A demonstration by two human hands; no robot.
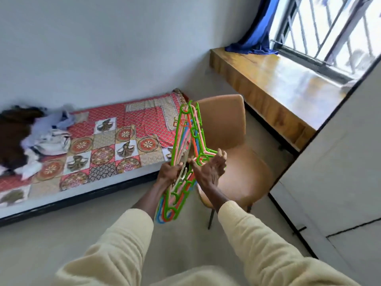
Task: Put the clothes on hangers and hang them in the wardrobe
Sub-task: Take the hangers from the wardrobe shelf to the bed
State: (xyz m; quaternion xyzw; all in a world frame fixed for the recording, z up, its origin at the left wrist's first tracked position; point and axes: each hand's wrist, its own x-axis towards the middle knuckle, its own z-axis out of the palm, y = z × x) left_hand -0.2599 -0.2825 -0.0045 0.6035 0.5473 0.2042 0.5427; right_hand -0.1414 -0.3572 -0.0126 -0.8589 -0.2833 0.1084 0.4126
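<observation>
a bundle of plastic hangers (186, 153), green, orange, pink and blue, is held upright in front of a tan chair (228, 141). the left hand (169, 172) grips the bundle near its middle; the right hand (210, 168) curls its fingers around a green hanger at the bundle's right side. the clothes (39, 139) lie heaped on the patterned bed (115, 141), well apart to the left. a wooden counter (274, 87) runs under the window (329, 32).

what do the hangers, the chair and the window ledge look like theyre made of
Hangers: likely moulded plastic, going by the bright green, orange, pink and blue colours and thin, smooth bars.
Chair: tan leather or faux leather, smooth with a soft sheen; which one I cannot tell. Its leg looks like dark metal.
Window ledge: wood or wood-look laminate, with visible grain and a glossy top that reflects the window light.
</observation>
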